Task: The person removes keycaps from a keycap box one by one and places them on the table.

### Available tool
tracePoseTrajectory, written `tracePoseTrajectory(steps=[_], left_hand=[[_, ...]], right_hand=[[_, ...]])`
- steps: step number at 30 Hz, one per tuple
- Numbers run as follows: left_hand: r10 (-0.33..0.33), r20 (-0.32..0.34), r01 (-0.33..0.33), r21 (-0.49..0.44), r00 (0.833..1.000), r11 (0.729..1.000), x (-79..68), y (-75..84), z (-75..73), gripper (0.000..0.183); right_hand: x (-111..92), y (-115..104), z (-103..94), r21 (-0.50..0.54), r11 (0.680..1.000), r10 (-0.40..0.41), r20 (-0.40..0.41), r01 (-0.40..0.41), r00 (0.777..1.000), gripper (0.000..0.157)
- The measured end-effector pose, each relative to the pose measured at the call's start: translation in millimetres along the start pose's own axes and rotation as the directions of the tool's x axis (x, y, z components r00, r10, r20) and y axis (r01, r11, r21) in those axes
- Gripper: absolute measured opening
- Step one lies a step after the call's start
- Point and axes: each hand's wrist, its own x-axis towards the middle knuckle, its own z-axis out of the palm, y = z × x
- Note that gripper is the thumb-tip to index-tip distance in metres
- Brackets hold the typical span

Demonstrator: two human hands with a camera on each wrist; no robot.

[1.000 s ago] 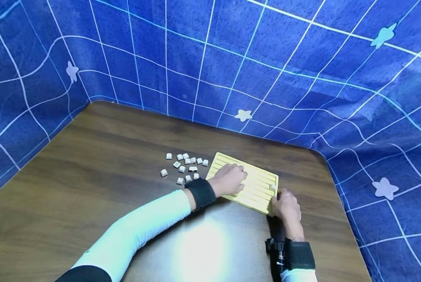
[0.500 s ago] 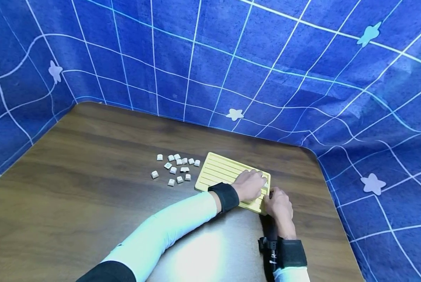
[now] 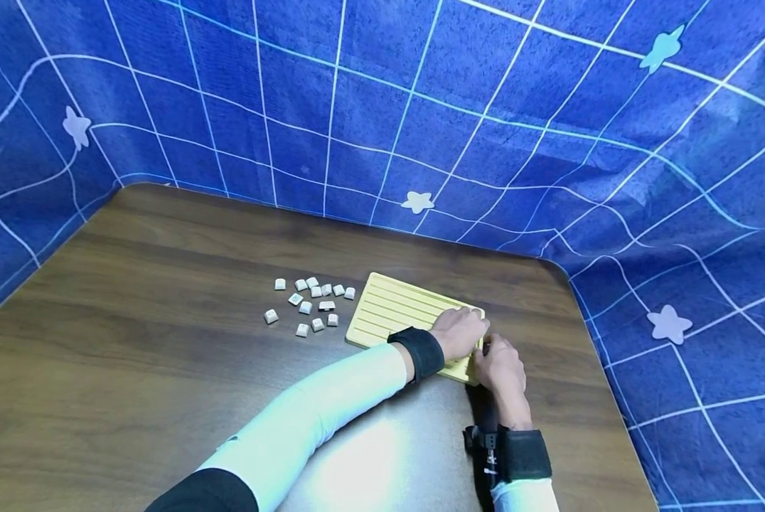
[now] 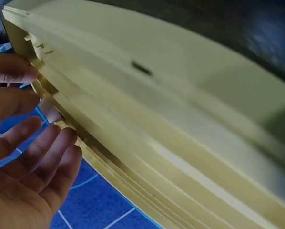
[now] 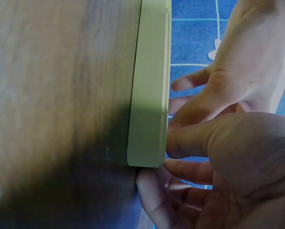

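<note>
A pale yellow tray (image 3: 382, 307) with long parallel ridges lies on the table in the head view. My left hand (image 3: 461, 331) reaches over its right end. In the left wrist view a small whitish keycap (image 4: 50, 110) sits between the thumb and fingertips of that hand, close to the tray's end wall. My right hand (image 3: 501, 364) holds the tray's near right corner. The right wrist view shows its thumb (image 5: 188, 142) on the rim and a finger (image 5: 154, 191) against the outside of the end. The left hand hides part of the tray's right end in the head view.
Several white keycaps (image 3: 327, 306) lie scattered on the wooden table (image 3: 184, 284), left of the tray. A blue curtain (image 3: 370, 107) with white lines and stars surrounds the table's far and side edges.
My left hand has moved right across the tray to its right end, beside the right hand. The right hand has kept its hold on the corner. The head view has shifted slightly.
</note>
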Motion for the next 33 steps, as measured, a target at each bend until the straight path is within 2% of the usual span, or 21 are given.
tracePoseTrajectory(steps=[7, 18, 26, 33], left_hand=[[-0.023, -0.032, 0.021, -0.058, 0.999, 0.998, 4.4, -0.7, 7.3, 0.024], [-0.028, -0.060, 0.024, -0.071, 0.998, 0.997, 6.5, -0.4, 10.4, 0.020], [-0.004, -0.092, 0.003, -0.006, 0.996, 1.000, 1.9, -5.0, 12.2, 0.022], [0.034, -0.124, -0.026, 0.064, 0.992, 0.998, -6.8, -12.8, 0.6, 0.024]], right_hand=[[0, -2, -0.9, -0.004, 1.000, -0.004, -0.006, 0.004, 1.000, 0.040], [1, -1, -1.0, -0.006, 1.000, 0.003, 0.003, -0.003, 1.000, 0.041], [-1, -3, 1.7, -0.014, 1.000, 0.011, 0.022, -0.011, 1.000, 0.042], [-1, -3, -0.2, -0.020, 1.000, 0.017, 0.027, -0.016, 0.999, 0.043]])
